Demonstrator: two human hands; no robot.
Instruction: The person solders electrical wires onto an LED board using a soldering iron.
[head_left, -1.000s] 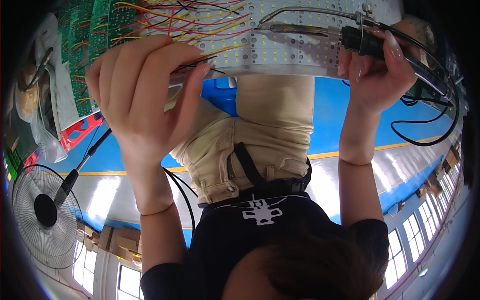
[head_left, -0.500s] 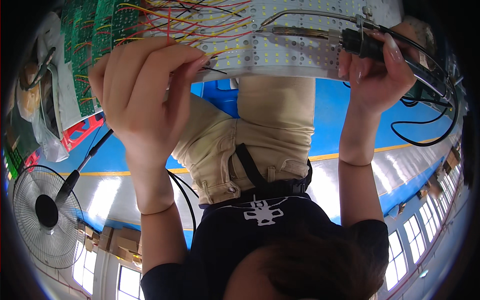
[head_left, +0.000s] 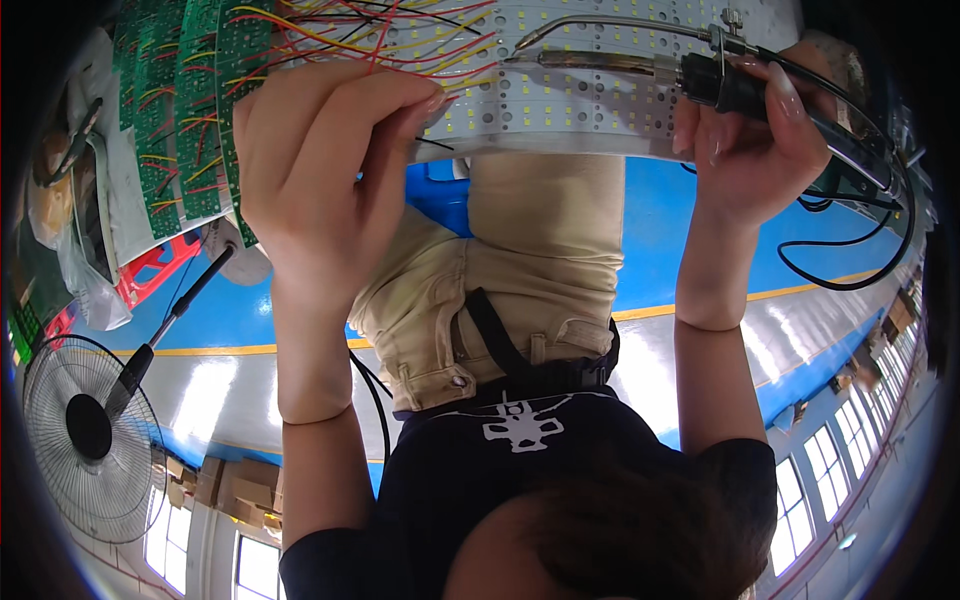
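Observation:
My left hand (head_left: 325,170) is closed in a pinch on a thin wire (head_left: 458,90) over the near edge of a white LED board (head_left: 560,115). The fingers partly hide that wire, so its full run cannot be seen. My right hand (head_left: 755,155) grips the handle of a soldering iron (head_left: 605,65) with a curved metal solder feed tube (head_left: 620,22) fixed above it. Iron tip and tube end both point left, just over the board, close to the ends of red, yellow and black wires (head_left: 400,40). Those wires run left to several green circuit boards (head_left: 200,90).
A black cable (head_left: 905,215) loops from the iron at the right. At the lower left stands a fan (head_left: 90,425). A red plastic stool (head_left: 160,270) and a clear plastic bag (head_left: 95,285) are by the table's left end. A blue seat (head_left: 440,195) shows beneath me.
My left hand has shifted right, its pinched fingertips nearer the iron tip. The right hand and soldering iron stay nearly in place.

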